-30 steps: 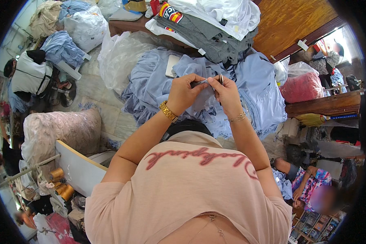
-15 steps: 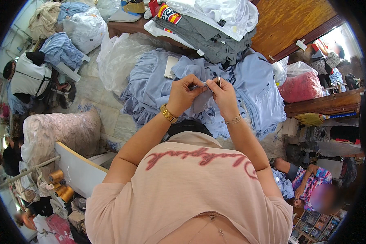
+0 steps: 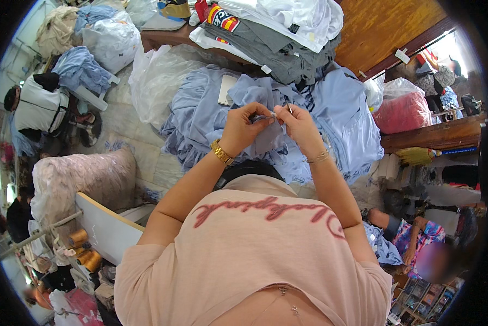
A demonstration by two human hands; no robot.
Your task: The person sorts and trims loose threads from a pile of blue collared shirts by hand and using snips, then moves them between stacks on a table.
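Blue cloth heap, under and around both hands | grey clothes stack, beyond the hands | left hand, fingertips pinching blue cloth, between the hands | right hand, fingers curled round thin tool, kind unclear

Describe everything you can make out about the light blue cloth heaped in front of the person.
The light blue cloth lies in a wide, rumpled heap beyond the person's waist. It looks soft and matte, tightly creased on the left and smoother, with broader folds, on the right; separate pieces are hard to tell apart. A flat, pale slab rests on its upper left part. Grey clothes are stacked just beyond its far edge. The left hand pinches a small bit of similar cloth above it.
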